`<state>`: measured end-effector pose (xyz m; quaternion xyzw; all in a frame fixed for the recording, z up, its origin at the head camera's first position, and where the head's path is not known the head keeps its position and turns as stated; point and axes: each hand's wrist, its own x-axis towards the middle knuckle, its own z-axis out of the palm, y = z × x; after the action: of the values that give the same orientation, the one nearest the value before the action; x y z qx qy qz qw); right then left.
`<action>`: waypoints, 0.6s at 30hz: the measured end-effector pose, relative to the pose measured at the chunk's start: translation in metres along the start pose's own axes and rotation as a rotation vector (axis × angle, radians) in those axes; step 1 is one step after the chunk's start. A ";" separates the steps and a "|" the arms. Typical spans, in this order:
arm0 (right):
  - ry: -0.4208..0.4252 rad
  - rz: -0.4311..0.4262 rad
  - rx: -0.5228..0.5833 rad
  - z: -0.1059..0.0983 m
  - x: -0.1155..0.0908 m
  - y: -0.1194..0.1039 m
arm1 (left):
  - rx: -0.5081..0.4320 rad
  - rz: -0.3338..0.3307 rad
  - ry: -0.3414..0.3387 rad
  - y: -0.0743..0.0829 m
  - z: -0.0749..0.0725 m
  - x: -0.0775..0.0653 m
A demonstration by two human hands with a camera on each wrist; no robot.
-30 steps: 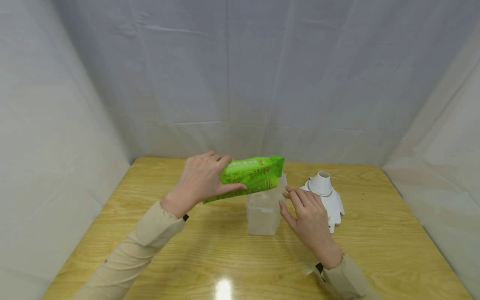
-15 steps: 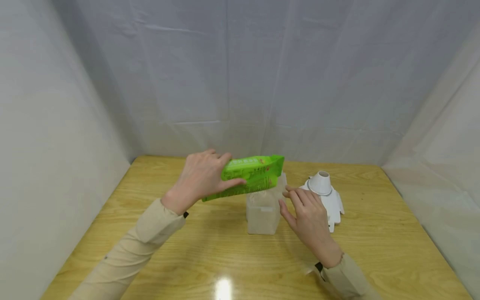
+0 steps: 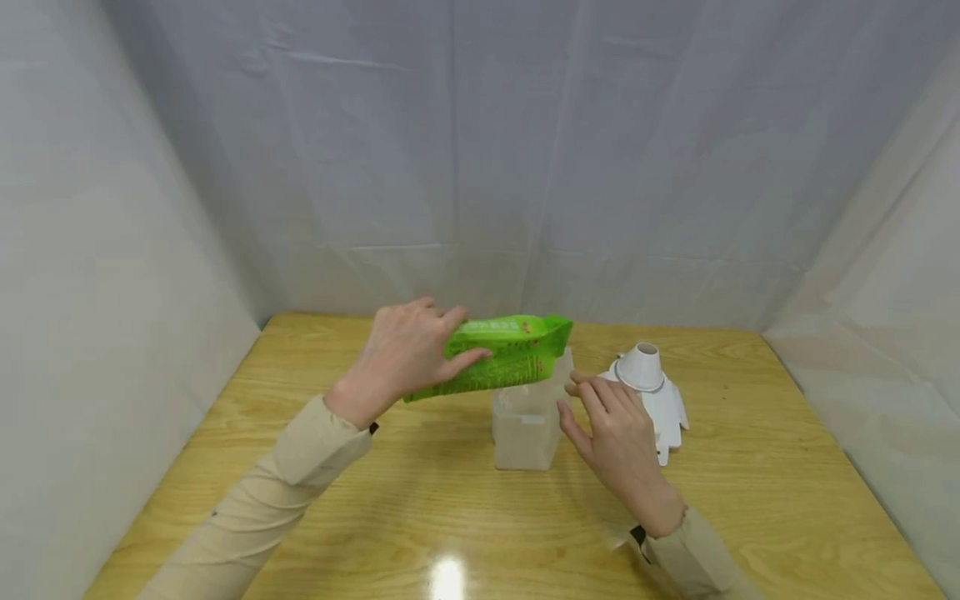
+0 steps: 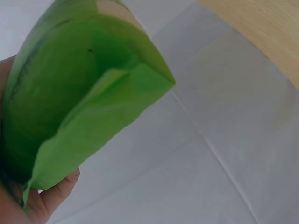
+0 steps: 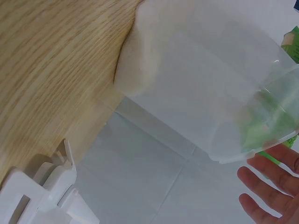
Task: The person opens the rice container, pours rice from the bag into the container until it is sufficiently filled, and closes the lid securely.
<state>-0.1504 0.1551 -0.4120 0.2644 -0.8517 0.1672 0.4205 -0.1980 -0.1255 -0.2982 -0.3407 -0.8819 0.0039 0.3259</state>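
Note:
My left hand (image 3: 408, 354) grips a green printed plastic bag (image 3: 506, 354), thumb on the near side and fingers over the top. The bag lies almost level, its right end above a translucent plastic container (image 3: 523, 442). That container stands upright on the table; in the right wrist view, a pale beige layer (image 5: 135, 77) shows at its base. My right hand (image 3: 618, 429) is at the container's right side with fingers loosely extended. In the right wrist view its fingertips (image 5: 254, 161) are at the rim; whether they touch is hard to tell.
A white part with a cone (image 3: 641, 367) on a flat base (image 3: 663, 417) lies behind and to the right of my right hand. The wooden table (image 3: 337, 517) is enclosed by pale sheets (image 3: 375, 167) at the back and sides.
The bag's right end has shifted slightly right and its folded edge has changed shape. The left hand shifts only a little. My right hand and the container stay in place.

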 end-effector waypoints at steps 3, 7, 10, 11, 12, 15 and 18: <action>0.004 0.000 -0.002 0.000 0.000 0.000 | -0.003 0.015 0.027 0.000 0.001 0.001; 0.005 0.000 -0.002 0.001 0.000 0.000 | -0.010 0.031 0.041 -0.001 0.002 0.001; 0.005 0.000 -0.001 0.001 0.000 0.000 | -0.016 0.037 0.039 -0.001 0.001 0.002; 0.004 0.000 0.000 0.001 0.000 0.000 | -0.016 0.038 0.038 -0.001 0.001 0.002; 0.004 0.001 0.000 0.001 0.000 0.000 | -0.016 0.040 0.036 -0.001 0.001 0.002; 0.003 0.001 0.002 0.001 0.000 0.000 | -0.011 0.051 0.033 -0.001 0.001 0.002; 0.003 0.002 0.002 0.001 0.000 0.000 | -0.010 0.065 0.037 0.000 0.000 0.002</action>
<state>-0.1514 0.1545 -0.4127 0.2637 -0.8511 0.1688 0.4213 -0.1994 -0.1247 -0.2973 -0.3709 -0.8641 0.0040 0.3402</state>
